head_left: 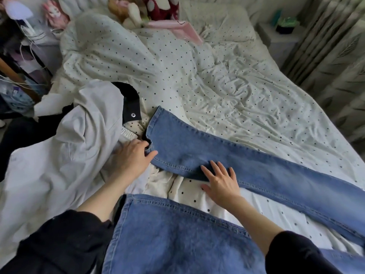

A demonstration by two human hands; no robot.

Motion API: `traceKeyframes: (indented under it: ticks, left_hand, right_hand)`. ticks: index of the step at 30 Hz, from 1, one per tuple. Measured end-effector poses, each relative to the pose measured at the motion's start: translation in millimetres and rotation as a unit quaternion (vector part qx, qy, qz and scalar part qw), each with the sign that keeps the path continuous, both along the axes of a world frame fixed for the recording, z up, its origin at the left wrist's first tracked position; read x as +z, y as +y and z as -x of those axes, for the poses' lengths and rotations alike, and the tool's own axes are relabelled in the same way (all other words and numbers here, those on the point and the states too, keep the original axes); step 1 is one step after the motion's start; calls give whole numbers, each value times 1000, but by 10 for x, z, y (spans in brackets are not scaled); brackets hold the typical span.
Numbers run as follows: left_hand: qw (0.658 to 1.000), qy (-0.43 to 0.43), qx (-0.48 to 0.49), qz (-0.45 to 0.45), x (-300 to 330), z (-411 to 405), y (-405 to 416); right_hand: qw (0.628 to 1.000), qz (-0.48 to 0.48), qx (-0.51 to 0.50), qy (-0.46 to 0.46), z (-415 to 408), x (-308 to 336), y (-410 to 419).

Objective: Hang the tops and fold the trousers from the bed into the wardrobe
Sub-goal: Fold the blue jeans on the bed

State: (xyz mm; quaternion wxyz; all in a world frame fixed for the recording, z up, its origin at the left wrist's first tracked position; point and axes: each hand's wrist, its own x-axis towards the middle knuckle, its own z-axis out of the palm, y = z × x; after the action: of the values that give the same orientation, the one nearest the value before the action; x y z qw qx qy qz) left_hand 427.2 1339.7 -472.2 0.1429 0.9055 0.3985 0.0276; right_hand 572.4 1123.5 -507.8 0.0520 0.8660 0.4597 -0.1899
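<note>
Blue denim jeans [227, 161] lie stretched across the bed [246, 91]. The left hand [132, 157] pinches the hem end between thumb and fingers [145, 144], likely to hold it taut. The right hand [221, 179] presses flat, fingers spread, smoothing the leg for folding. Beyond the left fingers sits a grey top [75, 135].

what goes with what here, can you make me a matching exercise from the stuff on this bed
Things:
1. left hand
2. right hand
3. jeans
4. grey garment

States:
A. heaped at the left side of the bed
B. flat, fingers spread, on the denim
C. at the waistband end of the denim
D. laid out long across the spotted sheet

Pairs: 1-C, 2-B, 3-D, 4-A
</note>
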Motion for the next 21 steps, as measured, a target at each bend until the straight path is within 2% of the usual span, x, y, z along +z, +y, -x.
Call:
traceKeyframes:
  ticks: [2,5,7,11,14,18,21]
  left_hand:
    - [997,-69,9,43,28,2,4]
    - [973,-148,94,147,118,15,48]
    - [963,-162,126,173,170,31,79]
    - [931,-186,203,240,299,36,62]
    - [935,-150,229,226,307,136,55]
    - [961,-81,197,177,186,260,-59]
    - [978,-65,161,119,173,277,-177]
  right_hand:
    - [1000,-2,-2,-23,-14,-89,63]
    - [995,-55,16,-80,-14,-116,143]
    - [988,-99,20,-119,0,-102,173]
    - [978,-183,-18,-98,77,46,199]
    - [982,-180,-22,-62,104,163,159]
    - [997,-37,30,66,158,84,-2]
    - [996,-40,40,72,265,64,-135]
